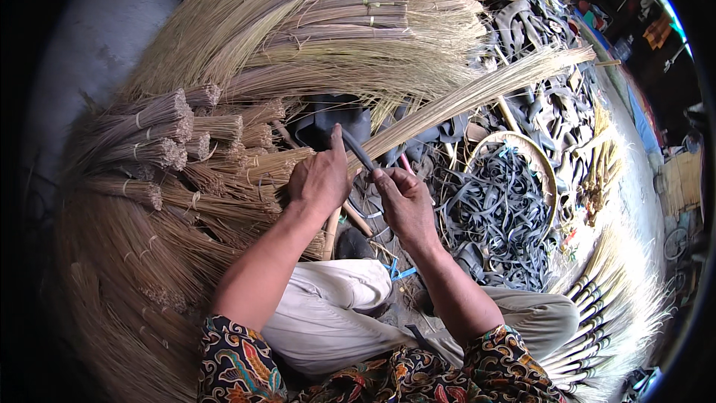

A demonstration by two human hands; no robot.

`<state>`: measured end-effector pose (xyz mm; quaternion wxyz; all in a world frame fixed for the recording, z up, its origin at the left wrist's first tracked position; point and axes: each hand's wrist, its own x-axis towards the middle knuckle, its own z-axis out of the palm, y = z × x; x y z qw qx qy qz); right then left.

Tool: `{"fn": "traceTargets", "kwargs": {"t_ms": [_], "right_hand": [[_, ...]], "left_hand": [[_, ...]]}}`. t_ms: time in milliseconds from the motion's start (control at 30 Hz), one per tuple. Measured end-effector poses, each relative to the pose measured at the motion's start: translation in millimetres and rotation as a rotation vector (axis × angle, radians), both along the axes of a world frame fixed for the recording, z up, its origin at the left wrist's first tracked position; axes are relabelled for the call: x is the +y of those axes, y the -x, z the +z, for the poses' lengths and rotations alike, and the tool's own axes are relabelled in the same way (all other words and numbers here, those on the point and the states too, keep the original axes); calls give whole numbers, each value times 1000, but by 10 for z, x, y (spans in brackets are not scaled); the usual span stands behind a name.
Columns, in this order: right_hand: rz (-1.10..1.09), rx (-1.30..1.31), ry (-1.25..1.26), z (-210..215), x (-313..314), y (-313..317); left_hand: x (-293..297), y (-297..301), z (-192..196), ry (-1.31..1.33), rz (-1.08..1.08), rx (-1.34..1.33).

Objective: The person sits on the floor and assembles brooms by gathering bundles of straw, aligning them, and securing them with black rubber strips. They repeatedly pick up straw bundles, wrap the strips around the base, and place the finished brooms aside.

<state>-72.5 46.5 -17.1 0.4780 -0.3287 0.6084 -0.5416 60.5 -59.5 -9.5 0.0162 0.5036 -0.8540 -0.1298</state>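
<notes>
My left hand is closed around the stalk end of a long bundle of dry broom grass, its index finger stretched out along a dark rubber strip. The bundle slants up to the right, its loose tips at the far right. Between thumb and fingers, my right hand pinches the near end of the strip, which lies across the bundle just right of my left hand. How far the strip wraps around the stalks is hidden by my fingers.
Tied broom-grass bundles are stacked on the left and far side. A round woven basket heaped with cut rubber strips stands on the right. Beyond it lie rubber scraps. Bound brooms lie near right. My bent legs are close below.
</notes>
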Motion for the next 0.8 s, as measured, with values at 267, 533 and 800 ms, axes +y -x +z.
{"fn": "traceTargets", "kwargs": {"t_ms": [267,533,800], "right_hand": [[-41,-111,29,-19,-5,64],[222,-207,147,-193,441,182],[374,353,345,-533,394,645]], "left_hand": [[165,46,81,-3,13,28],[202,-32,210,-94,-38,166],[434,-42,291,-725,-323,430]]}}
